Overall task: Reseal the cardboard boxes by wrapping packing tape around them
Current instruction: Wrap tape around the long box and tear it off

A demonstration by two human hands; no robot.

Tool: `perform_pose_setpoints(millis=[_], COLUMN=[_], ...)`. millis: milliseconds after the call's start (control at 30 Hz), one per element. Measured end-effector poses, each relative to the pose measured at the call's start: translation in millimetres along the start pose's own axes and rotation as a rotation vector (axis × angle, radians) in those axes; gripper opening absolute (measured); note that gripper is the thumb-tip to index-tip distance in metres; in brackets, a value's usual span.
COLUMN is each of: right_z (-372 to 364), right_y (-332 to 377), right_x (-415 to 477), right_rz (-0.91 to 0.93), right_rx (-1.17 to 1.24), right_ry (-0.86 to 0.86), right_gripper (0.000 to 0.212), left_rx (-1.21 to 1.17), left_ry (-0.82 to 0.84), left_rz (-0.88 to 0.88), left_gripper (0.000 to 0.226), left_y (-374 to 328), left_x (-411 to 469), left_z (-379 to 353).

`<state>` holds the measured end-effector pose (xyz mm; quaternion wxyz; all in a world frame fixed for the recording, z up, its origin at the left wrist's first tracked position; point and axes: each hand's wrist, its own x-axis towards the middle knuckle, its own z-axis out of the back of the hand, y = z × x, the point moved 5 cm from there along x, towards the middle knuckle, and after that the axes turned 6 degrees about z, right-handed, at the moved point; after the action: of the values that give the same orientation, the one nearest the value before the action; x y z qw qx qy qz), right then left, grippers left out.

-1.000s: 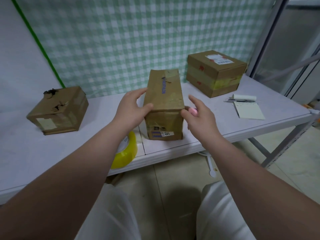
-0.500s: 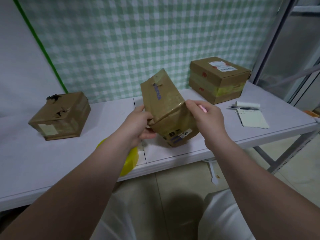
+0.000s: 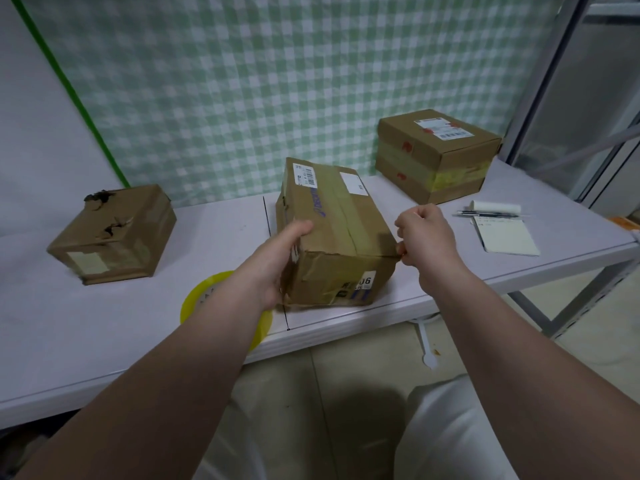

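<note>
A brown cardboard box (image 3: 341,220) lies flat on the white table (image 3: 121,327), near its front edge, with white labels on its top and its near end. My left hand (image 3: 277,261) grips its near left side, thumb on the top face. My right hand (image 3: 424,237) has curled fingers, and its thumb and fingertips pinch the box's near right top corner. A yellow roll of packing tape (image 3: 216,296) lies on the table under my left forearm, partly hidden.
A torn brown box (image 3: 114,237) sits at the left. A taped box (image 3: 436,154) stands at the back right. A notepad (image 3: 505,233), a pen (image 3: 485,213) and a small white roll (image 3: 495,206) lie at the right. Metal shelf posts stand beyond.
The box stood on end, was lifted and tilted in both hands, and now lies flat on the table. A pink thing seen in my right hand earlier is hidden now.
</note>
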<state>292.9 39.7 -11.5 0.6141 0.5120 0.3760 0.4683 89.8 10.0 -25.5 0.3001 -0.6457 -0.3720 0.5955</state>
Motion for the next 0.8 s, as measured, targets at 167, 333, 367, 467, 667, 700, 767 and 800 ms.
perform_pose_setpoints(millis=[167, 333, 367, 467, 667, 700, 767, 800], right_z=[9, 15, 14, 14, -14, -16, -17, -15], right_y=[-33, -62, -64, -53, -29, -28, -26, -24], right_x=[20, 36, 37, 35, 4, 3, 4, 5], right_rz=[-0.125, -0.243, -0.240, -0.141, -0.268, -0.271, -0.262, -0.261], right_rx=[-0.100, -0.174, -0.196, -0.266, 0.113, 0.132, 0.198, 0.243], right_ry=[-0.010, 0.051, 0.055, 0.018, 0.469, 0.509, 0.512, 0.490], right_gripper=[0.016, 0.016, 0.019, 0.034, 0.059, 0.058, 0.055, 0.051], left_rx=[-0.027, -0.033, -0.035, -0.071, -0.177, -0.178, -0.161, -0.147], left_ry=[-0.058, -0.075, -0.072, -0.027, 0.064, 0.072, 0.075, 0.082], left_rz=[-0.027, -0.012, -0.007, 0.028, -0.036, -0.059, -0.107, -0.140], left_gripper=[0.021, 0.022, 0.023, 0.048, 0.048, 0.039, 0.033, 0.034], left_y=[-2, 1, 2, 8, 9, 7, -1, -6], left_x=[13, 27, 29, 38, 45, 42, 39, 38], left_z=[4, 11, 13, 14, 9, 7, 8, 9])
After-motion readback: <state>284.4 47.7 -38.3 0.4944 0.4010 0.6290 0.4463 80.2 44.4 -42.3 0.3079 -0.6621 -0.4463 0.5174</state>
